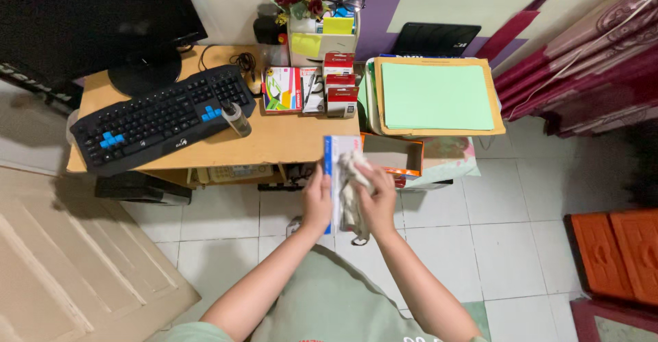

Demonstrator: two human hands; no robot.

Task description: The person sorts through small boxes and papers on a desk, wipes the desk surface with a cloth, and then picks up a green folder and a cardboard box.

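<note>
Left hand (317, 201) grips thin blue-white box (332, 177) upright; right hand (378, 201) clutches white cloth (351, 184) against it, near desk (274, 140).

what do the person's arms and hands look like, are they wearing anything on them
Both forearms are bare from the elbows down, with no long sleeves in view. The left hand and right hand carry no gloves, and no watch, bracelet or ring can be made out. A pale sage-green garment covers the body between the arms.
</note>
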